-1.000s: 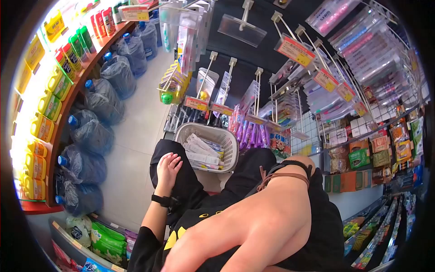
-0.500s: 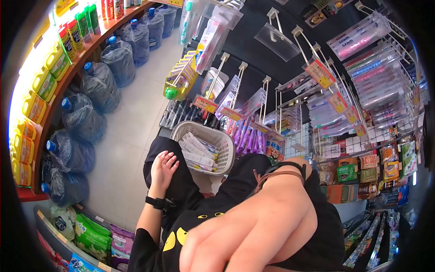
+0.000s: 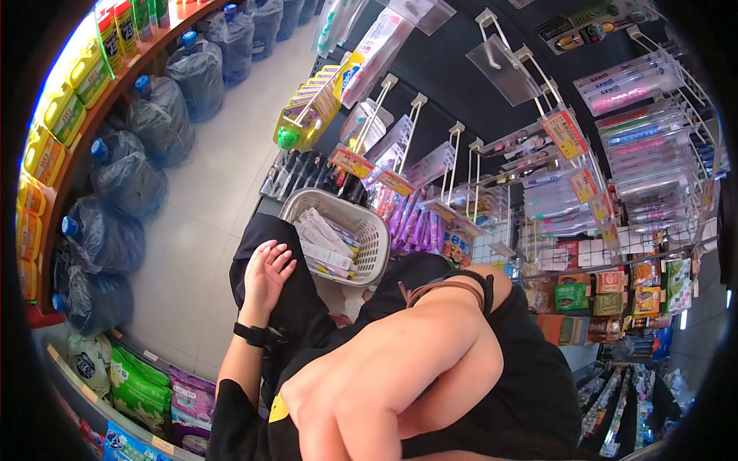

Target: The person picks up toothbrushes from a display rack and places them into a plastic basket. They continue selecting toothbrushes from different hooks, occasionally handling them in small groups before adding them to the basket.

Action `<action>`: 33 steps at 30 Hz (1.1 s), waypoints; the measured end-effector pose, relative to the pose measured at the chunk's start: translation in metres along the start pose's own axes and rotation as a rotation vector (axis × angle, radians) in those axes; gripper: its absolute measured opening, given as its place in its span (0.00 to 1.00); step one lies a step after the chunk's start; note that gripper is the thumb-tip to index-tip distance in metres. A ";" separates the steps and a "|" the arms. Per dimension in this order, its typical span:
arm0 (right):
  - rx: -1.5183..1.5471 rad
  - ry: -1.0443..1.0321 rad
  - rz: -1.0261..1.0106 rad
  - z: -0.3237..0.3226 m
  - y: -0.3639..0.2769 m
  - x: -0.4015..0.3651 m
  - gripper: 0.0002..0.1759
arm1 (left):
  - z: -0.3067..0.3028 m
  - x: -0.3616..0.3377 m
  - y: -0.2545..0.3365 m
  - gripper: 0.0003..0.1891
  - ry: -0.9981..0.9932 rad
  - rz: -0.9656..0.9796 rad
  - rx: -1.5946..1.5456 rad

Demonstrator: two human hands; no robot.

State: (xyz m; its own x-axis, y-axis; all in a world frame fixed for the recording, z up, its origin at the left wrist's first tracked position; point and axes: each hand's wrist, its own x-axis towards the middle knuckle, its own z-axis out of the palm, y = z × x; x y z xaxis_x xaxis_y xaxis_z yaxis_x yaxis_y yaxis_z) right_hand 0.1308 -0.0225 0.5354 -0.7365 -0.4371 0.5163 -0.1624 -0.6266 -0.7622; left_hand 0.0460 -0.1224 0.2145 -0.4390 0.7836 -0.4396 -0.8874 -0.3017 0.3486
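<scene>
My left hand [image 3: 267,278], with a black band at its wrist, rests palm up on my dark-clothed knee. Its fingers are stretched out and nothing is in them. Close to the camera, my right hand [image 3: 384,376] looms large over my lap, its back turned up. Its fingertips are hidden from view, so what they hold, if anything, does not show. Beyond my knees stands a light grey plastic basket [image 3: 374,244] with slim white packages [image 3: 324,233] lying in it.
Hooks with packaged toothbrushes [image 3: 626,84] and price tags [image 3: 565,133] hang ahead and to the right. Wrapped water bottles [image 3: 131,178] line the shelf on the left. Green bags [image 3: 141,388] lie at the lower left. Pale floor tiles [image 3: 211,207] run between.
The view has shifted, so the basket and shelves appear a little further left or lower. My right hand appears further left and lower. My left hand still rests on the knee.
</scene>
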 end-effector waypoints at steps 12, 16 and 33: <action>-1.004 1.027 0.198 -0.096 -0.006 -0.033 0.18 | -0.007 0.001 0.000 0.11 -0.045 0.003 -0.023; -1.843 1.052 0.020 -0.167 -0.022 -0.064 0.39 | -0.007 0.001 -0.001 0.12 -0.078 0.018 -0.021; -2.247 1.278 -0.087 -0.258 -0.032 -0.080 0.31 | -0.001 0.000 0.000 0.13 -0.045 0.020 0.007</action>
State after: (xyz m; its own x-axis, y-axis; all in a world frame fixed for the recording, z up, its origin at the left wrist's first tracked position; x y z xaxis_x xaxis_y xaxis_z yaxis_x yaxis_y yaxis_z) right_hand 0.0260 0.1992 0.4178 -0.4057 0.4029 0.8204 0.3155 0.9041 -0.2880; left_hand 0.0461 -0.1227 0.2140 -0.4497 0.8011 -0.3949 -0.8775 -0.3139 0.3626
